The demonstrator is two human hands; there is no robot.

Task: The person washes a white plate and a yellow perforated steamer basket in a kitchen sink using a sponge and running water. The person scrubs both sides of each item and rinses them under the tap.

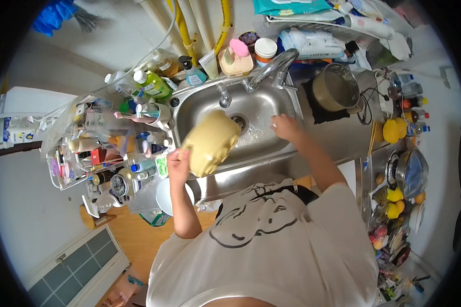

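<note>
Over the left part of the steel sink [187,110], my left hand [178,165] grips a pale yellow bowl [210,146] by its edge. The bowl is tilted, with its glossy outer side showing and its far end smeared by motion. My right hand [286,127] is above the sink's right side, apart from the bowl. Its fingers are curled together, and whatever they may hold is too small to tell. Wet glints surround the drain [238,123]. A chrome faucet [271,69] arches at the sink's back edge.
A metal pot [336,88] stands on a dark mat right of the sink. Bottles, including a green one [153,85], and a toothbrush cup [156,115] crowd the left side. A soap box [235,62] and white jar [265,50] line the back. Yellow fruit [393,131] lies right.
</note>
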